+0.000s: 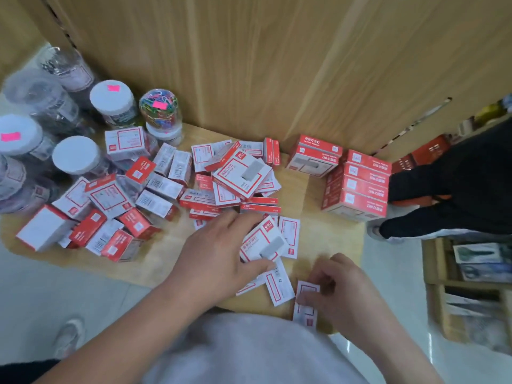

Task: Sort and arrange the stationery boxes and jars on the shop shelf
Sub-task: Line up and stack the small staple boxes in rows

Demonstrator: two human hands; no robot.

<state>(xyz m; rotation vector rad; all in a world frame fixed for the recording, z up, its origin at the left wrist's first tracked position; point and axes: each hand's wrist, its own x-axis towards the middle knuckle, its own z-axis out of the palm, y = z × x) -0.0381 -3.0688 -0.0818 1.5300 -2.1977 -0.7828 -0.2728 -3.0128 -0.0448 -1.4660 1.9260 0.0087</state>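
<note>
- Your left hand (219, 253) reaches over the front of the shelf (163, 259). It grips a large staple box (264, 241), with the fingers across the box's far edge and the thumb pressed along its near edge.
- That box is white with a red frame and a grey picture of staples. It lies tilted on top of a few flat small boxes, just in front of the loose pile (238, 176).
- Your right hand (346, 289) is curled, with its fingertips pinching a small staple box (306, 304). This box is at the shelf's front edge, close to your grey shirt (249, 350).
- The loose pile of red and white boxes covers the middle and left of the shelf. The boxes face all ways, some on edge and some showing barcodes.
- A neat stack of boxes (360, 187) stands at the right end of the shelf, red sides towards you. One more carton (314, 156) sits just to its left, against the wooden back panel (277, 65).
- The jars are grouped at the far left. A clear jar of coloured paper clips (160, 112) stands lid-down by the back panel. Beside it is a white-lidded jar (113, 101) with a pink sticker, and more jars stand further left.
- Another person's dark trouser legs (457, 189) are at the right, beyond the stack.
- A low wooden rack (437, 286) with packaged goods is on the floor at the right edge.
</note>
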